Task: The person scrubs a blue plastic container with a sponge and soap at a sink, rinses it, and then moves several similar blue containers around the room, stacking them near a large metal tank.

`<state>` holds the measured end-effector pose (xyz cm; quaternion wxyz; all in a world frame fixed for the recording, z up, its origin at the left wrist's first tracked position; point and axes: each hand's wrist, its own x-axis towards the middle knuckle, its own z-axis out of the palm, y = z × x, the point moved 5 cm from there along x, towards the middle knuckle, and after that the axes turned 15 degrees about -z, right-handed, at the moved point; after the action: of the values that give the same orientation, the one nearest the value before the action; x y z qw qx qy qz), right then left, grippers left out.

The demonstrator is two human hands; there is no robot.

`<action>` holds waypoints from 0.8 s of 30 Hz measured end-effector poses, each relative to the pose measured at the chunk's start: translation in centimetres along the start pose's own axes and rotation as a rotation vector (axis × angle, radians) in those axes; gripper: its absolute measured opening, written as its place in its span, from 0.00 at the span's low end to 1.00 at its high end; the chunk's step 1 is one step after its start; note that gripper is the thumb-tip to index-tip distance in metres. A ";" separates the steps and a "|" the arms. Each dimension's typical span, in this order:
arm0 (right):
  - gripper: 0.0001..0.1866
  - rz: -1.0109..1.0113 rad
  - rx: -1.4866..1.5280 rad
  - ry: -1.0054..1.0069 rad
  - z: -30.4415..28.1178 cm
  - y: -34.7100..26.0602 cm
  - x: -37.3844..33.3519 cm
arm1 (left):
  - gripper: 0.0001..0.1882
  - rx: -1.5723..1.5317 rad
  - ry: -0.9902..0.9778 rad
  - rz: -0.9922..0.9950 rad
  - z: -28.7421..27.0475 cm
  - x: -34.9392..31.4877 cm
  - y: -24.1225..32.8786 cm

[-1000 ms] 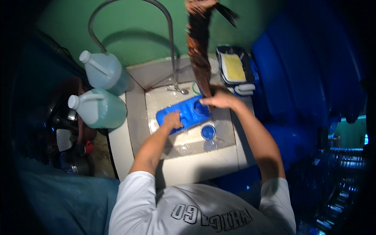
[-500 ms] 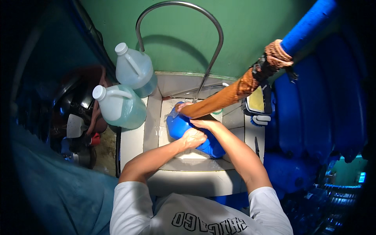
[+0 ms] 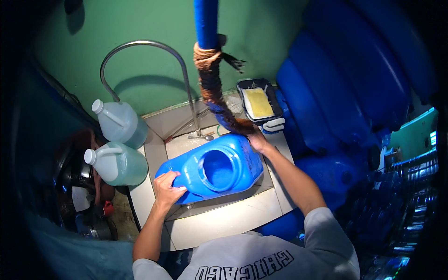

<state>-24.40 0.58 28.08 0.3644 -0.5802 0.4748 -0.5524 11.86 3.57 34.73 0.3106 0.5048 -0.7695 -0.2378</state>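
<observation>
A blue plastic jug (image 3: 189,164) with a wide round mouth lies tilted over the tiled sink, its lidless opening facing up toward me. My left hand (image 3: 168,188) grips its left end, thumb on the near side. At its far right corner my right hand (image 3: 256,141) holds on, with most of the fingers hidden behind the jug. Right beside that hand a hanging blue pipe (image 3: 206,25) comes down, its lower part wrapped in brown cord and dark cloth. The pipe's lower end is hidden behind the jug and hand.
Two translucent jugs of pale liquid, one behind (image 3: 122,126) the other (image 3: 119,164), stand left of the sink (image 3: 224,212). A curved metal faucet (image 3: 144,43) rises behind. Right are a yellow sponge (image 3: 259,102) in a dark tray, a brush (image 3: 273,125) and large blue containers (image 3: 336,98).
The blue jug has turned and come up, its mouth now showing. My hands have moved apart to its two ends. The view has shifted, and the wrapped pipe now hangs more upright.
</observation>
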 end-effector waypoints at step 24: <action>0.10 -0.454 -0.065 0.331 8.4 -14.2 -1.6 | 0.27 0.162 -0.306 -0.581 4.7 1.3 3.4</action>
<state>-13.94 5.33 40.04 0.1301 -0.5851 0.4030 -0.6916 5.96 3.84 34.07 0.0695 0.6844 -0.6477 -0.3275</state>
